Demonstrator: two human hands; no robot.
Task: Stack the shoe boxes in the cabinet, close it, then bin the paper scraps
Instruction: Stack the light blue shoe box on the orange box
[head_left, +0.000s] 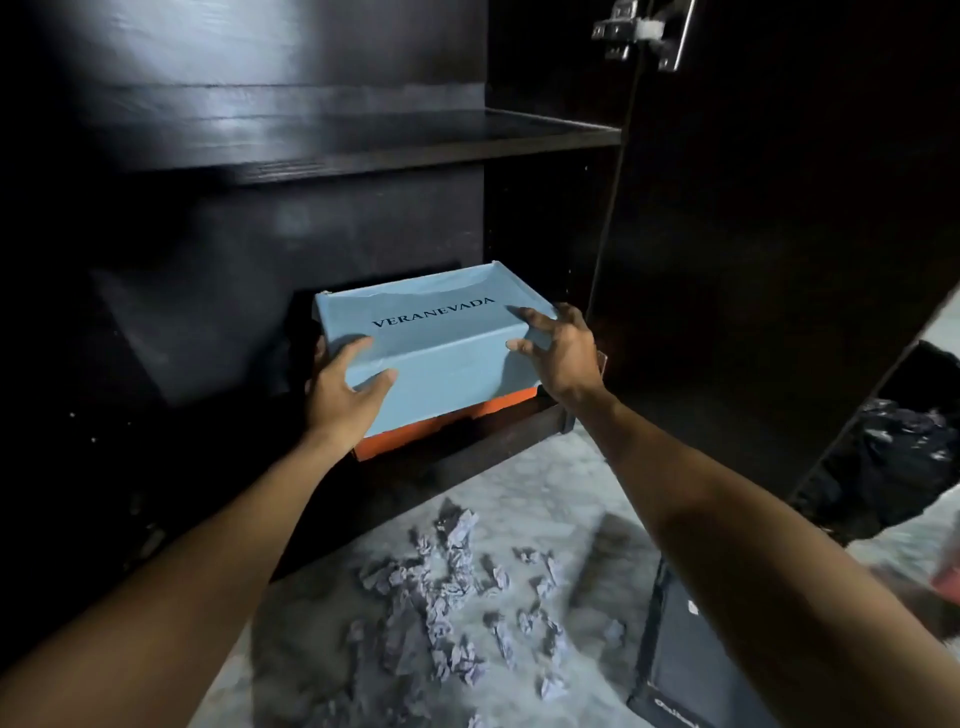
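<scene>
Head view
Cabinet: dark brown wooden cabinet, interior open to the camera; one horizontal shelf spans it above the boxes.
Cabinet door: dark door panel swung open at the right, with a metal hinge near its top.
Upper box: light blue cardboard shoe box with the dark lettering "VERANEVADA" on its lid; it sits at the front of the cabinet's lower compartment, directly on top of another box.
Lower box: orange cardboard shoe box; only a thin strip of its front and right edges shows beneath the blue one.
Left hand: left hand at the near left corner of the blue box, thumb on the front face, fingers wrapped round the left side; grip is on the box.
Right hand: right hand at the near right corner, fingers spread across the lid edge and the front face; grip is on the box.
Floor: pale marbled floor in front of the cabinet.
Paper scraps: crumpled greyish paper scraps scattered on the floor below the arms.
Black box: black cardboard box on the floor at lower right, partly behind the right forearm.
Bag: black plastic bag on the floor beyond the open door.
</scene>
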